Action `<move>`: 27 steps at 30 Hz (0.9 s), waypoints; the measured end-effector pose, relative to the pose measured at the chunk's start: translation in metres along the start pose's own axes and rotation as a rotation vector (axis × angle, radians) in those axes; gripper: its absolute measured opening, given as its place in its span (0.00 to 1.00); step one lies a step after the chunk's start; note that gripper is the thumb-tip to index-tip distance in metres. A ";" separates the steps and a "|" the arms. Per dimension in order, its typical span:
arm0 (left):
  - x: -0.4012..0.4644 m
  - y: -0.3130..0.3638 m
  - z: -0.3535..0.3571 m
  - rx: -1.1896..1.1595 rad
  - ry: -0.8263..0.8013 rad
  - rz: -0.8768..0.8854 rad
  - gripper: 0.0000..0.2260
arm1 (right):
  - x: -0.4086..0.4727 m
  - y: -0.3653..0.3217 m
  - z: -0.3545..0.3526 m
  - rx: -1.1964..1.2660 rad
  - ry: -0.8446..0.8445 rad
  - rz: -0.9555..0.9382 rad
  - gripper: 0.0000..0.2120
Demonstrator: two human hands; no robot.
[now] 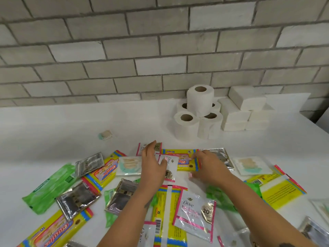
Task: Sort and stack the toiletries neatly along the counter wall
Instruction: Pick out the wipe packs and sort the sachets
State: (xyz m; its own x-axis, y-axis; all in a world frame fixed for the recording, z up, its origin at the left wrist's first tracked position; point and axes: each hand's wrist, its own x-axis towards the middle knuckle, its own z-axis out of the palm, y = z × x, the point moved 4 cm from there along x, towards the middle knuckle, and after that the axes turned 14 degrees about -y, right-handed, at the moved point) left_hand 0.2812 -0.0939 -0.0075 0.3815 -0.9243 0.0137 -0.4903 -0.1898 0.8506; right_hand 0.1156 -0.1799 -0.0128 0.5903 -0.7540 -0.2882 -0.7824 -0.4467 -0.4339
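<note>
Flat toiletry packs lie scattered over the white counter [53, 122]. My left hand [153, 163] hovers with relaxed fingers over a white and pink Dove sachet [170, 164], its thumb at the sachet's edge. My right hand [208, 166] reaches over a yellow Giggles wipes pack [185, 157], fingertips touching its right end. Another Dove sachet [195, 213] lies near my forearms on a yellow wipes pack [165, 202]. Toilet rolls [199, 111] and white tissue packs [245, 107] are stacked against the brick wall.
Silver foil sachets [78, 198], a green pack [49, 186] and more yellow Giggles packs [105, 172] lie on the left. Cotton bud packets [249, 164] sit beside my hands and one [106, 134] lies apart further back. The counter's right edge [318, 125] drops off.
</note>
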 end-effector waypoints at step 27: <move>-0.021 0.013 0.046 -0.099 0.060 -0.016 0.28 | -0.021 0.040 0.000 -0.053 -0.360 0.181 0.34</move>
State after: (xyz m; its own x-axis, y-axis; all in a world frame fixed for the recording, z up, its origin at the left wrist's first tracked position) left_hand 0.2312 -0.0925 -0.0212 0.4366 -0.8992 0.0282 -0.4050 -0.1685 0.8987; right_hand 0.0721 -0.1822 -0.0243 0.4665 -0.6104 -0.6401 -0.8837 -0.3533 -0.3070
